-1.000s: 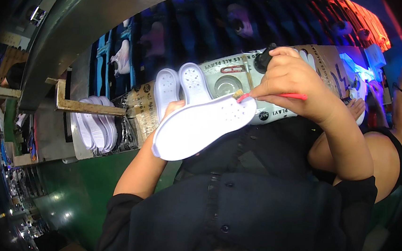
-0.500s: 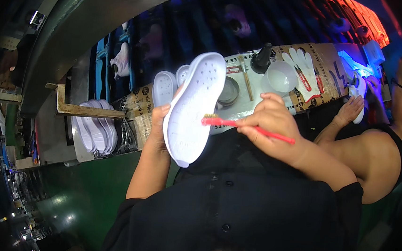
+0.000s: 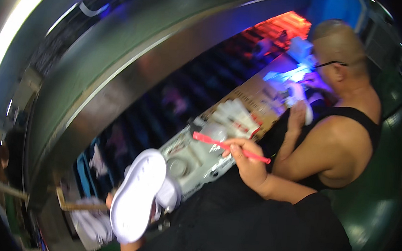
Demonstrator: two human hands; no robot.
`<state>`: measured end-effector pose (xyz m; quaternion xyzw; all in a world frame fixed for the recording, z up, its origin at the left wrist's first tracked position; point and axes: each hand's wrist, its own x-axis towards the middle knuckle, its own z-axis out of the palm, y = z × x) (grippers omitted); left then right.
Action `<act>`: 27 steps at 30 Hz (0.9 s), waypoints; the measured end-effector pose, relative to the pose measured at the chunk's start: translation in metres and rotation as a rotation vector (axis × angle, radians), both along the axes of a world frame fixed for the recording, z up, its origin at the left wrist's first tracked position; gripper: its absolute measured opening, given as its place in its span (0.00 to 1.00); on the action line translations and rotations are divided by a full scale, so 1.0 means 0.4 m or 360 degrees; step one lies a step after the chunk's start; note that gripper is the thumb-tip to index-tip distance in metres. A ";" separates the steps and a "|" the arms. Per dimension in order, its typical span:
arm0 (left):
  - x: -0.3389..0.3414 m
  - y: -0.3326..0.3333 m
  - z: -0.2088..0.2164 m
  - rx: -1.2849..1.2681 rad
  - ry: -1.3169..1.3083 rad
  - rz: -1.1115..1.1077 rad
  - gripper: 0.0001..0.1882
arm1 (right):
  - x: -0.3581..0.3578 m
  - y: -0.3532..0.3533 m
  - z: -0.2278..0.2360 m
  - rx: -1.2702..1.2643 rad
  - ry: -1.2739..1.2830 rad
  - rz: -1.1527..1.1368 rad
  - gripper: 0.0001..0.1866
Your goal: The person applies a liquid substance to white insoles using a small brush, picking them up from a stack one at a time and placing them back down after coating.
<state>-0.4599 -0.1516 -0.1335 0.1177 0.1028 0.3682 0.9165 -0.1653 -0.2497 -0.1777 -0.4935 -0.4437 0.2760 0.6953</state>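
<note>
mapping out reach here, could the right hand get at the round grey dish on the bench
Probably yes: the round grey dish looks uncovered and nothing tall appears between it and the right hand, though that hand's fingers grip the red brush.

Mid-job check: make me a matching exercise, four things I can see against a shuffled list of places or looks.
1. Brush
2. Sole
3. Gloves
4. Dish

A. White, lying on the bench
B. Held in the left hand
C. Round, standing on the bench
D. Red, held in the right hand

Pairs: 1-D, 2-B, 3-A, 4-C
</note>
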 end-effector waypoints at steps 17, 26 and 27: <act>1.208 0.068 0.451 0.0753 -0.0206 -0.0355 0.28 | 0.236 -0.255 -0.113 -0.0252 0.0226 -0.0438 0.09; 0.294 0.241 -0.042 0.1060 0.1658 0.0176 0.24 | 0.172 -0.166 -0.154 -0.0259 0.0142 -0.0130 0.07; 0.182 0.230 -0.084 0.1007 0.1925 0.0266 0.23 | 0.162 -0.156 -0.160 -0.0273 0.0145 -0.0087 0.08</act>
